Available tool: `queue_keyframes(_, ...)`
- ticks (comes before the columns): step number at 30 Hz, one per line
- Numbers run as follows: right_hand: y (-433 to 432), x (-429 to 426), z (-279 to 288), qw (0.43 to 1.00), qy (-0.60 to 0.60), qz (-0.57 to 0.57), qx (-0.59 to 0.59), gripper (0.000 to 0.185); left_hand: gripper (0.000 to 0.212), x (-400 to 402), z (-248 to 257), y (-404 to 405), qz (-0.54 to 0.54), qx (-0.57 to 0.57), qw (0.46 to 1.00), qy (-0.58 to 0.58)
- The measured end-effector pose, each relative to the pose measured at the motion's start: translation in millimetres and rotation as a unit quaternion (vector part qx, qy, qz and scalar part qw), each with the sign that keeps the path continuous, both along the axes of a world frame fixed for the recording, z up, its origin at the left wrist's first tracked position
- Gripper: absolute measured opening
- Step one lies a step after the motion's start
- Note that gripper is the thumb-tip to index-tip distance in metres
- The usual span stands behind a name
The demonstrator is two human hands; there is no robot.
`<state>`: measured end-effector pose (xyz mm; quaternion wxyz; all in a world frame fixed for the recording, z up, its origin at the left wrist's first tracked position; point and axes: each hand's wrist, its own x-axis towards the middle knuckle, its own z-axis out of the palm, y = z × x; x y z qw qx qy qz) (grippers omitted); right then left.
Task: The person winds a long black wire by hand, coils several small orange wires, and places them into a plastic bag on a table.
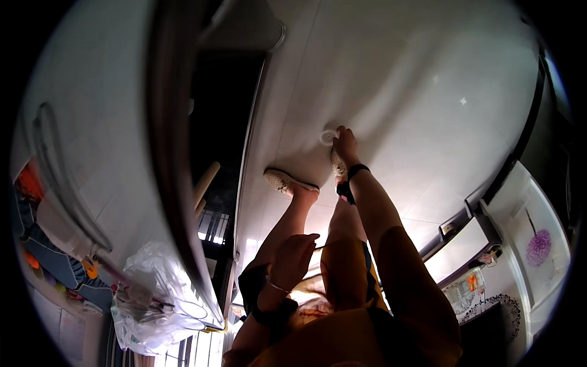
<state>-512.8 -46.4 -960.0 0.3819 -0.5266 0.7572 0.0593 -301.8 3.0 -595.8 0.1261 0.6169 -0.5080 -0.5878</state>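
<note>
Low over the pale floor (390, 183), my right hand (347, 143) has its fingers on the edge of a small clear round container (327, 137), possibly a cup, and seems to grip it. The container is just beyond the toe of my right shoe (338, 163), a cream slip-on with dots. A dark band circles my right wrist. My left hand (293, 257) hangs bent above my lap, nearest my left knee; nothing shows in it, and shadow hides how its fingers lie. A thin bracelet (277, 285) is on that wrist. My left shoe (279, 180) is flat on the floor.
To the left runs a dark-edged tabletop (169, 137) with a dark space beneath it. A clear plastic bag (151, 293) and a loop of cable (59, 183) lie there. At right are a white-topped low cabinet (458, 252) and a panel with a purple flower (537, 247).
</note>
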Motion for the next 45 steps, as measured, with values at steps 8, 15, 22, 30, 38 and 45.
queue_keyframes(8, 21, -16, -55, 0.999, 0.006, 0.034, -0.001, 0.018, 0.013, -5, -8, -1, 0.059, 0.054, 0.996, -0.029)
queue_keyframes(15, 6, -38, -2, 0.991, 0.059, -0.046, -0.115, 0.015, 0.014, -2, 19, 16, 0.094, -0.003, 0.995, -0.045)
queue_keyframes(22, -11, -88, 99, 0.794, -0.272, -0.537, -0.091, 0.024, 0.013, -13, 73, 18, 0.092, -0.016, 0.995, -0.023)
queue_keyframes(30, -124, -65, 360, 0.691, -0.496, -0.468, -0.240, 0.021, 0.013, -11, 159, -23, 0.141, -0.075, 0.987, -0.017)
queue_keyframes(38, -177, 1, 635, 0.506, -0.792, -0.285, -0.185, 0.030, 0.012, 19, 272, -83, 0.243, -0.185, 0.952, -0.033)
queue_keyframes(45, -120, 37, 698, 0.632, -0.765, -0.121, 0.007, 0.038, 0.041, -30, 279, -77, 0.190, -0.094, 0.950, 0.228)
